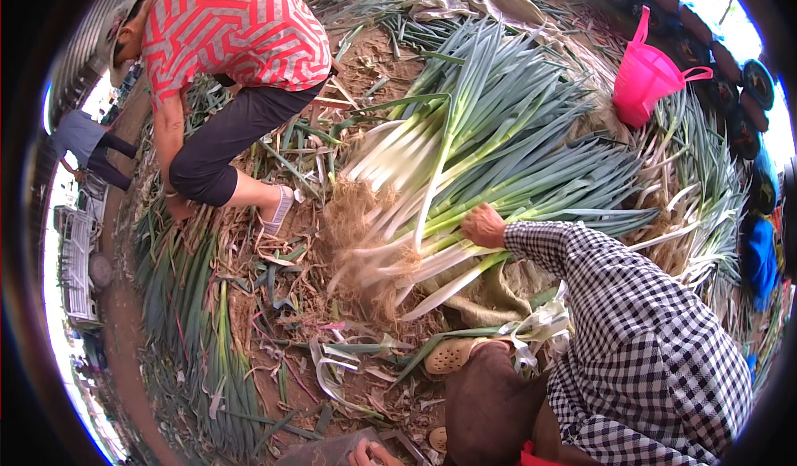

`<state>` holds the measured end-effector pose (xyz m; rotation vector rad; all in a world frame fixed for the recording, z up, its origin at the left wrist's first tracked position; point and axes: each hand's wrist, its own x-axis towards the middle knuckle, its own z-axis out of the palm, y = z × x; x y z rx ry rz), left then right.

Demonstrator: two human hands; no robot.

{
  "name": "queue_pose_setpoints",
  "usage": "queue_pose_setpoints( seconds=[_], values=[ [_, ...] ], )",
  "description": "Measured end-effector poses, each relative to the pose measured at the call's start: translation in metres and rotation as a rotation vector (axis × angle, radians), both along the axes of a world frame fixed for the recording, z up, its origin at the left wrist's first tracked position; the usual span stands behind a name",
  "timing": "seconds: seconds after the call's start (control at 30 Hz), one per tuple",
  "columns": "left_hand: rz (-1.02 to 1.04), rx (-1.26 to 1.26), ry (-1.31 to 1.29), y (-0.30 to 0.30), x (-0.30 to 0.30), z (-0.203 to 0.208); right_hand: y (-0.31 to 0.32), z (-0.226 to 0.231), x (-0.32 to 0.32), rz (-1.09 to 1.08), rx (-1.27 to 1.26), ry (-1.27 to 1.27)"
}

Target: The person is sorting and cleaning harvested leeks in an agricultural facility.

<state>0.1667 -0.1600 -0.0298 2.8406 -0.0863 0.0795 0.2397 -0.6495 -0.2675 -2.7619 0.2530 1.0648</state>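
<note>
The leeks (490, 154) are lying heaped, partly over sacking (488, 293). Your right hand (482, 226) is resting there, fingers bent, tips hidden; I cannot tell its grip. Pale shanks are probably offering firm, slightly slick holds; leaves, softer, creasing easily. The lower edge is cropping your left hand (371, 453), its hold unclear.

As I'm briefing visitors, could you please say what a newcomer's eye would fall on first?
Probably the pile of leeks in the centre, with the right hand on it. Next, the bright pink basket at upper right and the bending, red-shirted person at upper left.
</note>
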Motion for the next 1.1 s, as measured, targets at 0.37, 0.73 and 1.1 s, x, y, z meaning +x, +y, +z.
queue_pose_setpoints(
  seconds=[0.37, 0.73, 1.1],
  values=[
    [-0.282, 0.21, 0.022, 0.048, -0.01, -0.085, -0.093, -0.046, 0.095, 0.534, -0.357, -0.754],
    [-0.245, 0.084, 0.244, 0.01, -0.009, -0.051, -0.003, 0.007, -0.01, 0.675, 0.066, -0.728],
    [-0.479, 0.042, 0.169, -0.028, -0.015, -0.136, 0.008, -0.013, -0.046, 0.216, 0.219, -0.592]
  ],
)
